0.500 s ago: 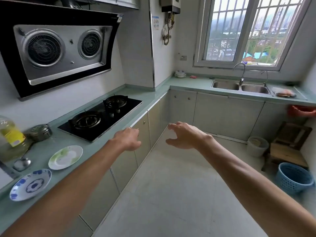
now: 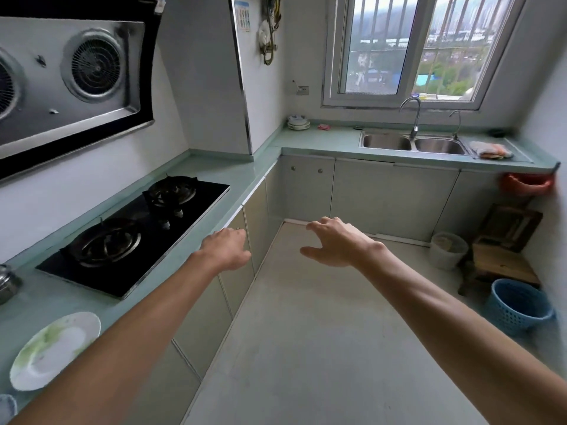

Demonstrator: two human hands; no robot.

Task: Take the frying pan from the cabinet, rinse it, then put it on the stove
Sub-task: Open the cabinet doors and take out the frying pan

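No frying pan is in view. The black two-burner stove point(image 2: 184, 216) is set into the green counter on the left. Below it run pale cabinet doors point(image 2: 242, 271), all closed. My left hand point(image 2: 225, 248) reaches toward the top of the cabinet door under the stove, fingers curled near a small knob, holding nothing. Out over the floor my right hand point(image 2: 334, 242) hovers with fingers spread and empty. The steel double sink point(image 2: 386, 142) with its tap point(image 2: 412, 118) sits under the window at the back.
A greenish-white plate point(image 2: 55, 351) lies on the near counter, a steel pot point(image 2: 7, 283) at the left edge. A range hood point(image 2: 70, 78) hangs above the stove. On the right floor stand a blue basket point(image 2: 518, 305), a white bucket point(image 2: 448, 250) and a wooden stool point(image 2: 503, 265).
The view has moved forward and closer to the stove and cabinets. Both hands stay stretched out, the left now nearer the cabinet door's top edge.
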